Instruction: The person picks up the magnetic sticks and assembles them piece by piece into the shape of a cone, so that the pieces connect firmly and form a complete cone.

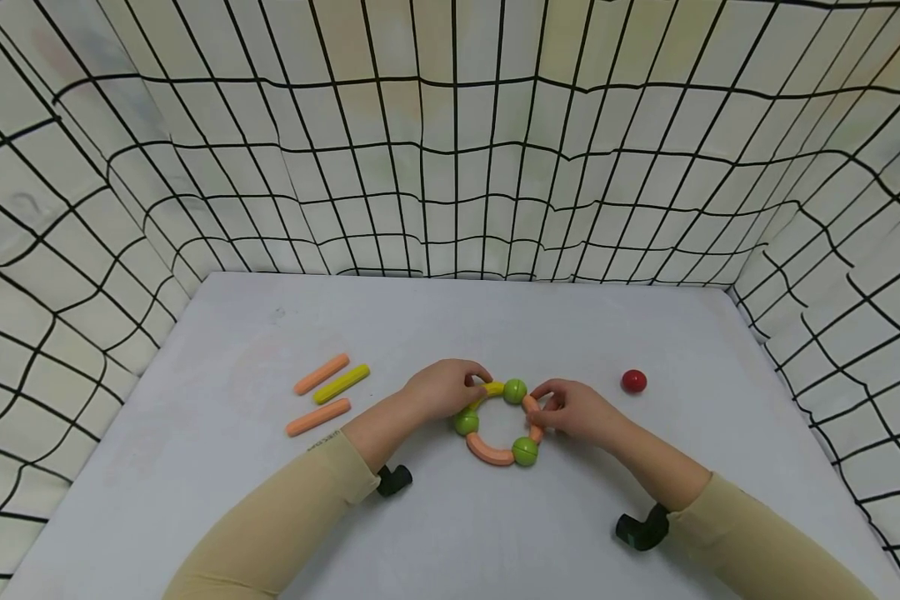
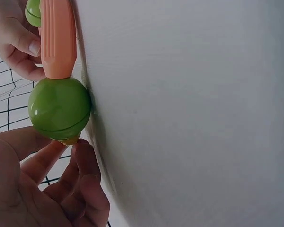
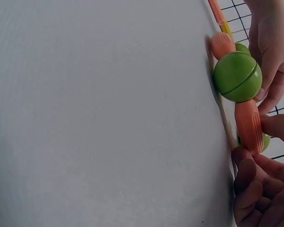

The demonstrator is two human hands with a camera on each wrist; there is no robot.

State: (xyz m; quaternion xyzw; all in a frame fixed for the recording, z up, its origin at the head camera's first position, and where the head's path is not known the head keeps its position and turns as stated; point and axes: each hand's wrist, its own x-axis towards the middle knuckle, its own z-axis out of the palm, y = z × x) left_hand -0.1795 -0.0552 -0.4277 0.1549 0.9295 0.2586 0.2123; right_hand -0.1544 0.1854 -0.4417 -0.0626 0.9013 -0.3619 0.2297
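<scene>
On the table lies a ring of green balls [image 1: 525, 451] joined by curved sticks. An orange curved stick [image 1: 489, 451] forms its near side, and a yellow curved stick [image 1: 492, 389] its far left side. My left hand [image 1: 445, 388] pinches the yellow stick, mostly hidden behind the fingers. At the ring's right side, my right hand [image 1: 576, 410] holds another orange curved stick [image 3: 248, 125] between thumb and fingers. The left wrist view shows a green ball [image 2: 60, 109] just beyond the left fingertips, attached to the near orange stick [image 2: 58, 38].
Left of the ring lie two straight orange sticks [image 1: 321, 374] and a straight yellow stick [image 1: 341, 383]. A red ball [image 1: 633, 381] sits to the right. Black wire mesh [image 1: 455, 150] stands around the table's [image 1: 480, 533] back and sides.
</scene>
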